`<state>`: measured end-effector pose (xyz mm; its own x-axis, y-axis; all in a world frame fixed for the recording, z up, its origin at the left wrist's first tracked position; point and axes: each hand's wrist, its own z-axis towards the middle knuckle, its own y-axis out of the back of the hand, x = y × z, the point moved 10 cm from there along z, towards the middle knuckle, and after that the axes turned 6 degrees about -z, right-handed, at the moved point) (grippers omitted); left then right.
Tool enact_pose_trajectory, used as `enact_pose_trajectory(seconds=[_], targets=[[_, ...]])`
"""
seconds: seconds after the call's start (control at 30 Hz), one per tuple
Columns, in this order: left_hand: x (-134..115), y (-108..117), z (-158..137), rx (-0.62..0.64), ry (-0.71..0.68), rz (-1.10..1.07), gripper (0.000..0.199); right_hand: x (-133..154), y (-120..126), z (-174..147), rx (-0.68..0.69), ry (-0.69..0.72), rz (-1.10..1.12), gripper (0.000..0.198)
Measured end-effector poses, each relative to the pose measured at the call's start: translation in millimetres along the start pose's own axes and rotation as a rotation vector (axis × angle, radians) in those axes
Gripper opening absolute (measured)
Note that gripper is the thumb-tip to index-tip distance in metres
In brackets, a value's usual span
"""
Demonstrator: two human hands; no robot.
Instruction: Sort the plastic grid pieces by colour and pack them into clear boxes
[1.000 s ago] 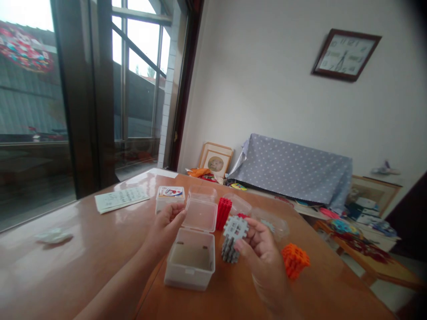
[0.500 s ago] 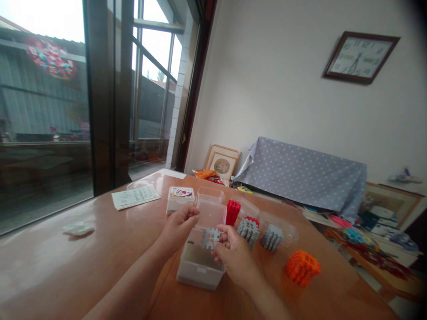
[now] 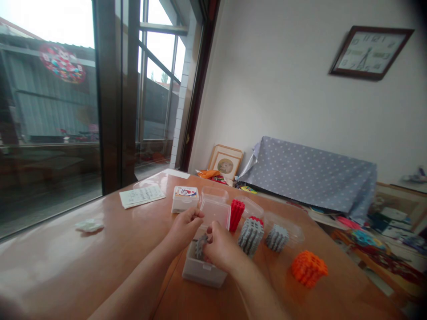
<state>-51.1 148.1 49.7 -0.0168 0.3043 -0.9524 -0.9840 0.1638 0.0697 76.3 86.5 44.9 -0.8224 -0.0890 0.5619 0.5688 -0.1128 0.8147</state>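
My right hand [image 3: 220, 246] pinches a grey interlocking plastic building piece [image 3: 200, 246], tilted nearly edge-on over the open clear plastic box [image 3: 204, 273]. My left hand [image 3: 187, 226] is closed, its fingertips pressed together beside the left edge of the box's raised lid [image 3: 215, 211]; what they hold, if anything, is hidden. To the right of the box rise a tall stack of grey pieces [image 3: 251, 235] and a red stack [image 3: 237, 215]. A shorter grey stack [image 3: 277, 238] stands farther right, and an orange stack [image 3: 309, 269] sits nearer the table's right side.
A second clear box [image 3: 185, 200] with a printed label stands behind my left hand. Clear trays [image 3: 293, 231] lie behind the stacks. Paper sheets [image 3: 142, 196] and a small pale packet [image 3: 89, 226] rest on the brown table [image 3: 133, 249]. A window borders its left side.
My right hand has turned the grey piece from facing me to nearly edge-on and moved it slightly left and down toward the box. My left hand keeps its place by the lid.
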Motion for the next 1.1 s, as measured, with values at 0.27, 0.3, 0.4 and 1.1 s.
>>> enact_pose_trajectory(seconds=[0.27, 0.3, 0.4, 1.1], targets=[[-1.6, -0.1, -0.7, 0.002, -0.006, 0.013, 0.018, 8.8, 4.8, 0.7, 0.027, -0.015, -0.208, 0.023], [-1.9, -0.3, -0.7, 0.006, -0.010, 0.007, 0.017, 9.0, 3.5, 0.7, 0.030, -0.020, -0.228, 0.024], [-1.6, -0.8, -0.4, 0.011, -0.012, -0.010, 0.015, 10.5, 0.6, 0.3, 0.029, -0.025, -0.277, 0.025], [-53.3, -38.4, -30.2, 0.378, -0.150, 0.102, 0.023, -16.4, 50.9, -101.5, -0.060, 0.411, 0.010, 0.024]])
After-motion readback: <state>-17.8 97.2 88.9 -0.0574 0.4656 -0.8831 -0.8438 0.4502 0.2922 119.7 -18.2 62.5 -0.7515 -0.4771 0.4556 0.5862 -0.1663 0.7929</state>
